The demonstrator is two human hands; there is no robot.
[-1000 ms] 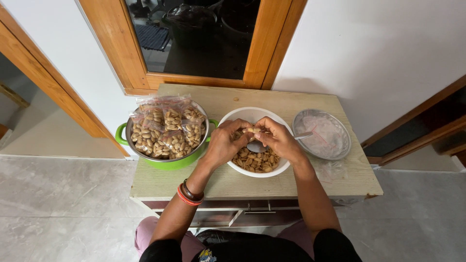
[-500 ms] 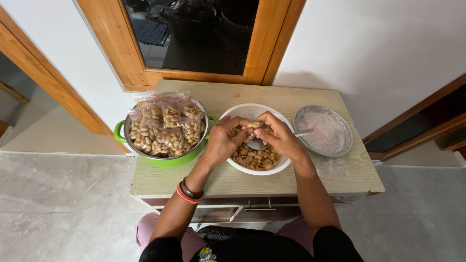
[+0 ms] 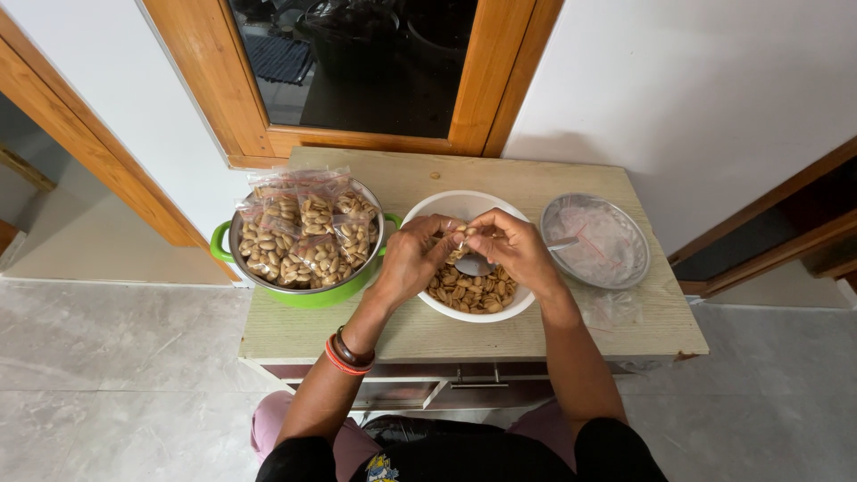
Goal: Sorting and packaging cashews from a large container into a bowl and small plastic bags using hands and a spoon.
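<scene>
Small clear bag [image 3: 461, 236] of nuts pinched between both hands, just above the white bowl [image 3: 446, 206], at its middle. Left hand [image 3: 412, 259] closed on the bag's left edge, fingertips [image 3: 451, 234] curled onto it from the left. Right hand [image 3: 516, 251] grasping the bag from the right, thumb and forefinger meeting the left fingertips over it. Bag mostly hidden between the fingers; only a sliver showing. Loose nuts [image 3: 470, 292] heaped in the bowl directly beneath the hands. Metal spoon [image 3: 473, 265] lying in the bowl under the right hand, handle [image 3: 562, 243] pointing right over the rim. Green pot [image 3: 219, 243] just left of the bowl, touching or nearly so, piled with filled bags [image 3: 303, 230] of nuts. Steel plate [image 3: 636, 234] just right of the bowl, holding flat empty bags [image 3: 594, 245]. All on a small wooden table [image 3: 464, 339] against a white wall [image 3: 696, 80], below a wood-framed window [image 3: 486, 80]. Red and dark bangles [image 3: 346, 355] on the left wrist.
</scene>
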